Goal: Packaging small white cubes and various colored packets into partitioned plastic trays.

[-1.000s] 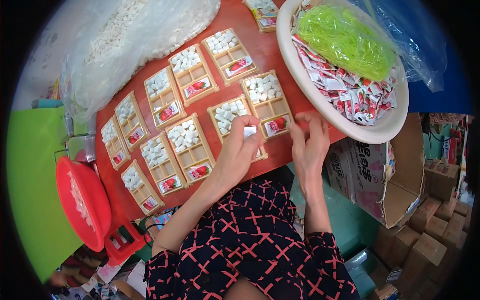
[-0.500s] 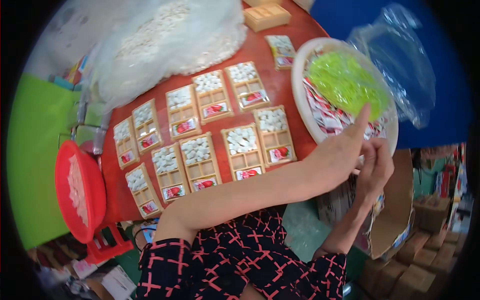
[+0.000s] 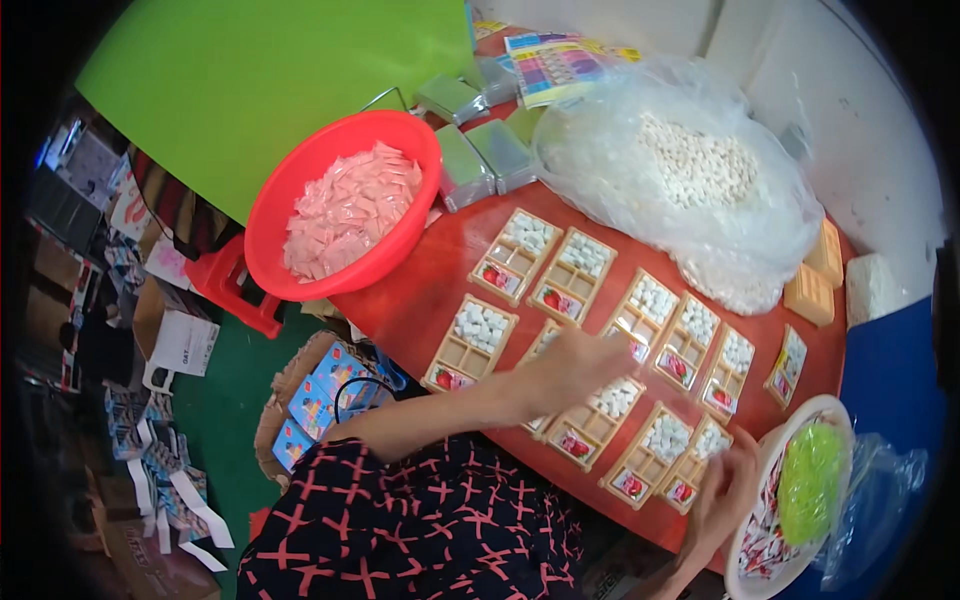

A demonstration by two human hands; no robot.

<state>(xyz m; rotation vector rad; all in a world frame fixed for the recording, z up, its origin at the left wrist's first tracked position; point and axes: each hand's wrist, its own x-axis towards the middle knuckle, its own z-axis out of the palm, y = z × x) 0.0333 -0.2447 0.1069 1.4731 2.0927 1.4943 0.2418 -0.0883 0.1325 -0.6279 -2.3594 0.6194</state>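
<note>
My left hand point(image 3: 575, 370) is over the middle of several small tan compartment trays, its fingertips smeared by motion, so whether it holds anything is hidden. My right hand point(image 3: 728, 490) is between the rightmost tray point(image 3: 690, 465) and a white basin point(image 3: 735, 560), fingers curled inward; what is in them, if anything, I cannot make out. Each tray, such as the one at the left point(image 3: 472, 345), has small white pieces in one end. Small packets printed with a strawberry point(image 3: 575, 447) lie in the opposite ends. The basin contains red-and-white packets point(image 3: 765, 540) and a bright green bag point(image 3: 812, 480).
Left of the trays, a red basin point(image 3: 262, 235) holds pale pink packets. A big clear bag of white pieces point(image 3: 700, 165) lies at the back, beside clear boxes point(image 3: 485, 155). Tan tray stacks point(image 3: 810, 290) stand at the far right. A crumpled clear bag point(image 3: 870, 510) lies beyond the white basin.
The view has turned left, bringing the red basin fully in. My left hand has moved from over the white basin to above the trays. My right hand has moved off beside the rightmost tray.
</note>
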